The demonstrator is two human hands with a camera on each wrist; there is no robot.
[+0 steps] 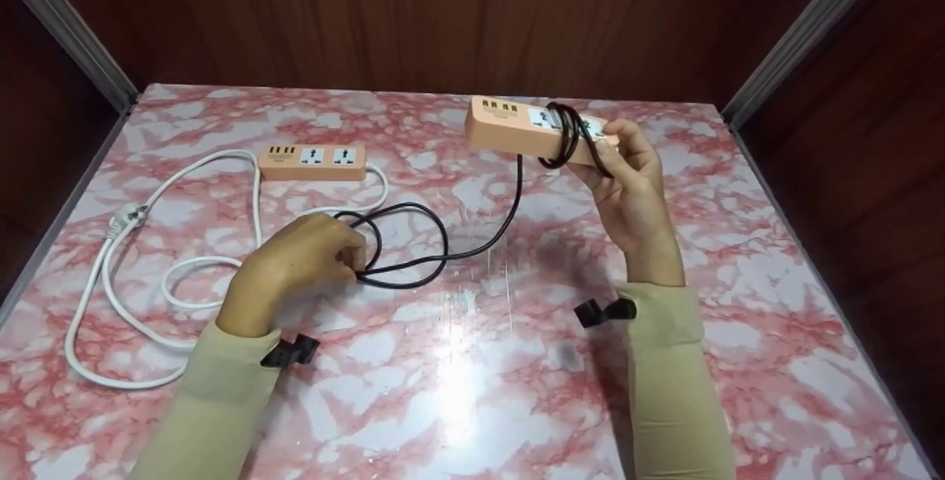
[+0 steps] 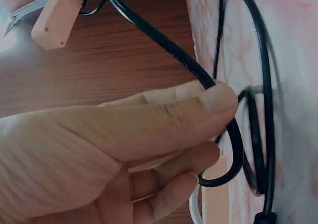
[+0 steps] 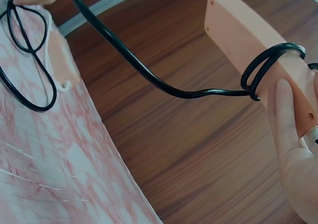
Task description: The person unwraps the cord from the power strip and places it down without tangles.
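My right hand (image 1: 631, 177) grips one end of an orange power strip (image 1: 509, 129) and holds it up above the table. Black cord (image 1: 567, 136) is wound round the strip's middle, and in the right wrist view the wraps (image 3: 271, 60) sit just beyond the fingers. From the strip the cord hangs down and runs left to my left hand (image 1: 303, 262). There, thumb and fingers pinch the black cord (image 2: 174, 52), as the left wrist view shows. Loose loops of the same cord (image 1: 424, 207) lie beside the left hand on the table.
A second orange power strip (image 1: 314, 164) lies at the back left. Its white cord (image 1: 159, 336) spreads in loops over the left side, with a white plug (image 1: 127, 220) among them. Dark wood panels (image 1: 413, 22) stand behind and beside the marbled table (image 1: 531, 399).
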